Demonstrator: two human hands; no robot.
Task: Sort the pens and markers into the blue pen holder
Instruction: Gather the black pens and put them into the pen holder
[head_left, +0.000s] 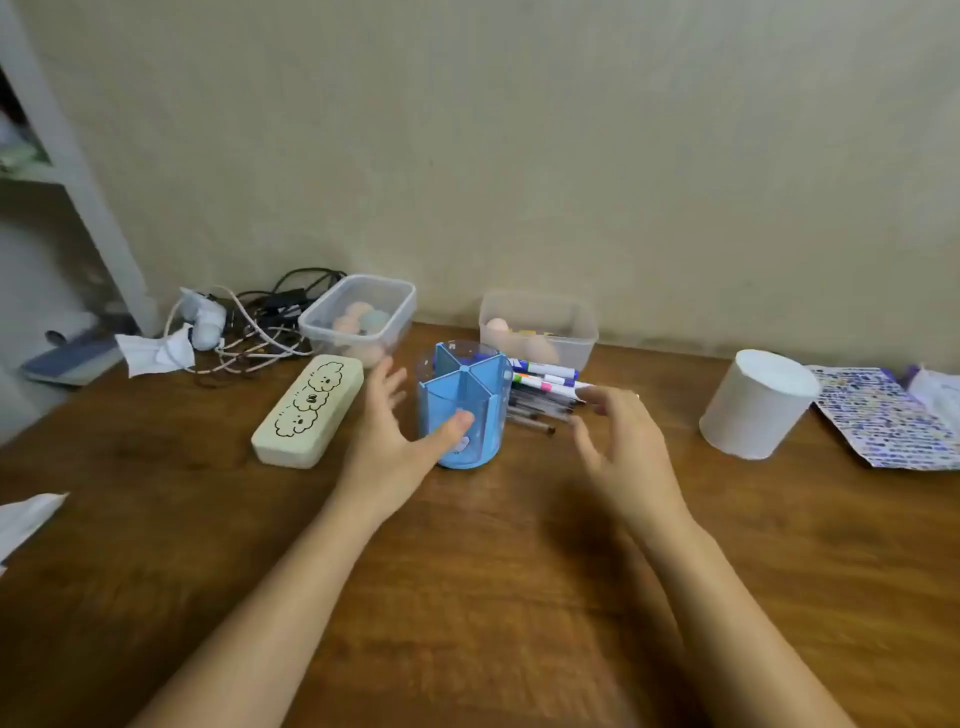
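The blue pen holder (483, 384) stands upright on the wooden table (467, 571), divided into compartments that look empty. My left hand (389, 431) is open beside its left wall, thumb against the front of the holder. Several pens and markers (545, 387) lie in a pile just right of the holder. Above the pile's near end hovers my right hand (618, 441), fingers spread and curled, holding nothing.
A cream pencil case (306, 410) lies left of the holder. Two clear plastic boxes (363, 317) (540, 327) sit at the back by the wall, with tangled cables (260, 327) at far left. A white cup (758, 405) and patterned paper (883, 415) are on the right.
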